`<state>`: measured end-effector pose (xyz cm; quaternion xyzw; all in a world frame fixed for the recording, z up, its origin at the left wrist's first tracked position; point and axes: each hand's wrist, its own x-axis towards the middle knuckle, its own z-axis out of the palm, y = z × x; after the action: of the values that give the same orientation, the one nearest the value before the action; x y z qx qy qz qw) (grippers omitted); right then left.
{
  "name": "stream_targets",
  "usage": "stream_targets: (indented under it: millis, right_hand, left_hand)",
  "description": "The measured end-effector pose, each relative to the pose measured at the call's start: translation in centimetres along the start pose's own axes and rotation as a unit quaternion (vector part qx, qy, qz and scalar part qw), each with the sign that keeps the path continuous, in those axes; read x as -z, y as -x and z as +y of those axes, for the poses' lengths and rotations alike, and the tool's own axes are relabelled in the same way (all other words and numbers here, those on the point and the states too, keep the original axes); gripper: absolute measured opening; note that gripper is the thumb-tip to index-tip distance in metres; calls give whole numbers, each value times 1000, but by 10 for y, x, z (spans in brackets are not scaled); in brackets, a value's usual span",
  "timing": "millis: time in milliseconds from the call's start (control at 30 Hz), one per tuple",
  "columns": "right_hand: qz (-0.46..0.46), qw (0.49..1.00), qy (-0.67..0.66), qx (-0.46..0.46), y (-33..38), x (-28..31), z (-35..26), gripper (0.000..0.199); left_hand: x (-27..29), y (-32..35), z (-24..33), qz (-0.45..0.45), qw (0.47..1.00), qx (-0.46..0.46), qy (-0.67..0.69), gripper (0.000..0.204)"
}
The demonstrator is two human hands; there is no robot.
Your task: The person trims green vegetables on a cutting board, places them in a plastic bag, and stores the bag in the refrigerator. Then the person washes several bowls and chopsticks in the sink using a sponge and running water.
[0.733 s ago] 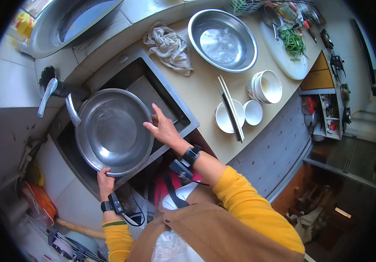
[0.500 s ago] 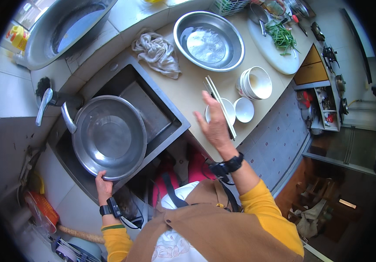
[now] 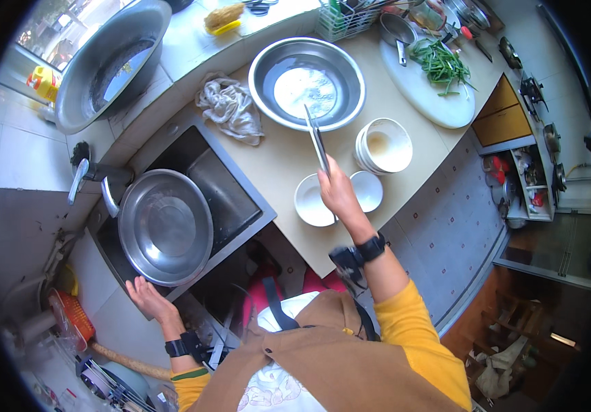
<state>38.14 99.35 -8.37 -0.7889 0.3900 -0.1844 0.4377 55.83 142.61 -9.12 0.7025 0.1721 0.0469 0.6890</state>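
Observation:
My left hand [image 3: 146, 298] grips the near rim of a round steel pan [image 3: 166, 227] that sits in the dark sink [image 3: 230, 196], under the tap [image 3: 88, 176]. My right hand [image 3: 337, 193] is closed on a bundle of chopsticks [image 3: 317, 140] and holds them raised over the beige counter [image 3: 287, 159], their tips pointing toward a large steel basin [image 3: 307, 83]. Two small white bowls [image 3: 313, 200] lie just beside that hand, and a stack of white bowls [image 3: 384, 145] stands to its right.
A crumpled cloth [image 3: 229, 110] lies on the counter by the sink. A white cutting board [image 3: 430, 86] with green beans is at the back right. A big wok [image 3: 109, 64] rests on the tiled ledge at upper left. Open shelves [image 3: 523, 184] stand to the right.
My right hand left the pan, crossed to the small bowls and picked up the chopsticks that lay across one. My left hand stayed on the pan's rim.

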Motion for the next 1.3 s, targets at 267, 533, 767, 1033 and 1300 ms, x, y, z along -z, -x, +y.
stream_targets:
  millis: [267, 533, 767, 1033, 1300]
  right_hand:
    - [42, 988, 54, 138, -86, 60, -28, 62]
    - [238, 969, -59, -14, -66, 168, 125, 78]
    - [-68, 838, -447, -305, -37, 138, 130, 69]
    - [-51, 846, -429, -313, -55, 136, 125, 56]
    - [-94, 854, -407, -309, -110, 159, 134, 56]
  left_hand:
    - [-154, 163, 8, -325, 929, 174, 25, 69]
    - [-206, 231, -11, -411, 870, 251, -103, 71]
    - [-223, 231, -20, -453, 827, 298, -145, 79]
    - [-229, 220, -36, -467, 804, 344, -127, 77]
    - [-252, 234, -27, -421, 815, 373, -136, 56]
